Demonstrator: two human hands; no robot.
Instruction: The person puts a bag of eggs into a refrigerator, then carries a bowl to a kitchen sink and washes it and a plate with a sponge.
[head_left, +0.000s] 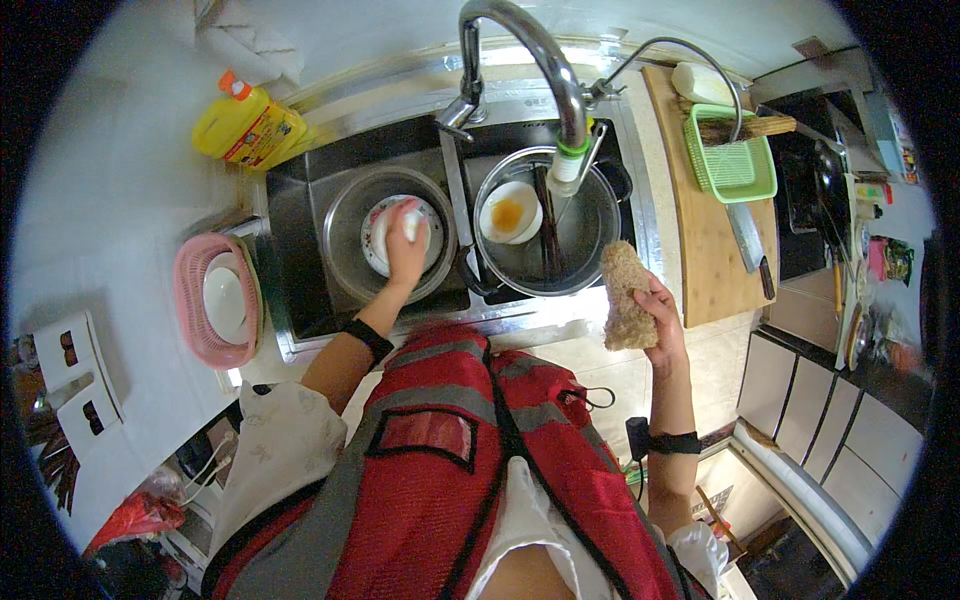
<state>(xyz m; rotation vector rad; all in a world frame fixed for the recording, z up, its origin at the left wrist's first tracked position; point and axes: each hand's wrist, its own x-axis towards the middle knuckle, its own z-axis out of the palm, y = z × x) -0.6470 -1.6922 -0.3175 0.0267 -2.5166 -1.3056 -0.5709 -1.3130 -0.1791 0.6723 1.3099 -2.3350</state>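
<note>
My right hand grips a dry loofah sponge in front of the sink's right edge. My left hand reaches into a round metal basin in the left sink bowl. Its fingers are over white dishware with a floral-rimmed plate around it; blur hides whether they grip a piece. A metal pot with black handles fills much of the right sink bowl. Inside it are a white bowl with an orange-brown residue and several dark chopsticks.
A chrome faucet arches over the pot. Yellow detergent bottles stand back left, and a pink basket holding white dishware sits left. On the right, a wooden cutting board carries a cleaver and a green basket.
</note>
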